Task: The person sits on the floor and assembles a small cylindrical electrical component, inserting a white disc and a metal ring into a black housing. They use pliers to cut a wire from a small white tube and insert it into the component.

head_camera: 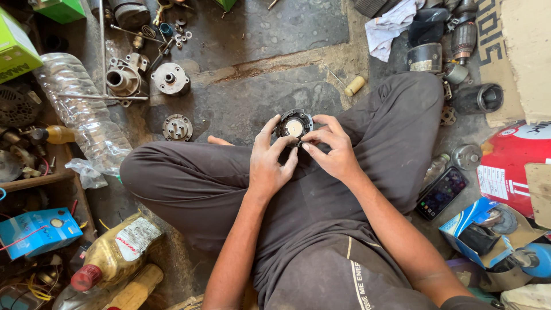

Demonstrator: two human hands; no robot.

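Both hands together over crossed legs, left hand (268, 163) and right hand (333, 150) clamped on round black motor end cap (294, 124), metal flanges (170, 78) lying well apart on floor (275, 34).

1. Round dark metal housing (294, 124), pale disc at its centre, open face turned up toward the camera.
2. Held above crossed legs, gripped at both sides by fingertips.
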